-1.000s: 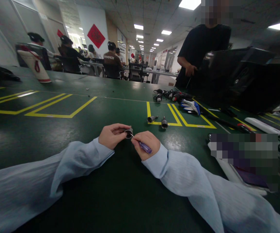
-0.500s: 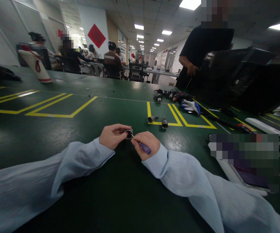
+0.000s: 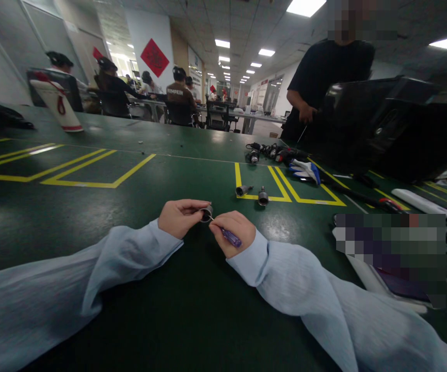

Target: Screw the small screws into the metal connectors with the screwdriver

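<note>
My left hand is closed around a small grey metal hole saw, its open rim turned toward my right hand. A screwdriver with a clear purple handle is gripped in my right hand. Its thin shaft reaches into or against the hole saw's mouth; the tip is hard to see. Beyond my right hand, a second hole saw lies on its side, and a third hole saw sits beside it with its shank pointing away.
Yellow tape marks boxes on the green table. Cabled tools and a blue-white glove lie farther back. To the right are a phone-like device and a large black case. A person stands behind.
Both hands keep their hold in nearly the same place, with only a very slight shift of the fingers. The standing person has moved a little to the right.
</note>
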Available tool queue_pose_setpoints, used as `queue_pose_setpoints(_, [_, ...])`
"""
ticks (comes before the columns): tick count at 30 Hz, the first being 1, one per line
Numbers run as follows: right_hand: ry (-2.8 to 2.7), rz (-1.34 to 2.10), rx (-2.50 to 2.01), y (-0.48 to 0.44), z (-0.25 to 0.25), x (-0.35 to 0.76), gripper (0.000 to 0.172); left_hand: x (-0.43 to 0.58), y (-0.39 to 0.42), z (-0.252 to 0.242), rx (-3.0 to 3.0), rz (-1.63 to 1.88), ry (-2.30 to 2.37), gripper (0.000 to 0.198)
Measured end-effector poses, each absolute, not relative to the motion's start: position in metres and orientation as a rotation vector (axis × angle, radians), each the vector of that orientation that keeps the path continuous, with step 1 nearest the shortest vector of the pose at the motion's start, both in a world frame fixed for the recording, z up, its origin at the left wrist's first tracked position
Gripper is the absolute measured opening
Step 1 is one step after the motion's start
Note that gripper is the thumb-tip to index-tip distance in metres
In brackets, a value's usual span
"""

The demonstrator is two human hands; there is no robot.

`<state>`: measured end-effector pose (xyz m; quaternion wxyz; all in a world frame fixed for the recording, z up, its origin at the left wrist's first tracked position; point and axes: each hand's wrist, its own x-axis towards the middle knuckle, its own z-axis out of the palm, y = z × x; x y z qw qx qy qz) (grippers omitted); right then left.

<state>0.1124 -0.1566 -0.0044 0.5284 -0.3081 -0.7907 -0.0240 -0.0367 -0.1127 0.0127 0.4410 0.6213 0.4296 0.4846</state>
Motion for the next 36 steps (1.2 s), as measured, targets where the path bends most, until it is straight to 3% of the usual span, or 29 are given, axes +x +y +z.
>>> queue_pose_setpoints(36, [-1.874, -0.011, -0.727, -0.1581, -0.0047, 0.1109, 0.01, -0.035, -0.1148, 0.0143, 1.517, 1.204, 1.046, 0.023])
